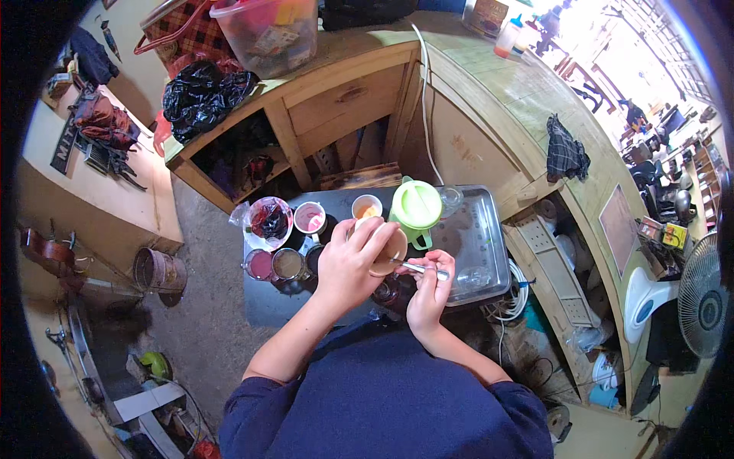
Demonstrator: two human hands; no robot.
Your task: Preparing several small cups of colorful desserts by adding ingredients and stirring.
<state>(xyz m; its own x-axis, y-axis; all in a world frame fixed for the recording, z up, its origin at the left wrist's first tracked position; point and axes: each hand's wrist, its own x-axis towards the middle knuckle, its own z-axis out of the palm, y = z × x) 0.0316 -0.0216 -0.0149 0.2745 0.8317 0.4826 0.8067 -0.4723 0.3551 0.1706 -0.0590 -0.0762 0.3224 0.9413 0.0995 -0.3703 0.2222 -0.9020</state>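
Note:
My left hand [352,261] grips a round tan cup [394,250] from above and tilts it over the dark table [344,201]. In my right hand [430,287] is a metal spoon [421,268], its far end inside the cup's mouth. Right behind the cup stands a light green lidded pitcher [417,205]. Left of my hands are a white cup with pink residue [309,218], a glass of brown liquid [288,264], a glass of dark pink liquid [260,265] and a bowl holding a dark plastic bag [269,222]. A cup with orange contents [367,207] stands behind my left hand.
A metal tray [473,229] with clear glassware lies at the right. Beyond the table stands a wooden counter [350,94] bearing a plastic tub [266,37] and a black plastic bag [203,97]. A white cable [427,103] hangs down it. A fan [708,298] stands at far right.

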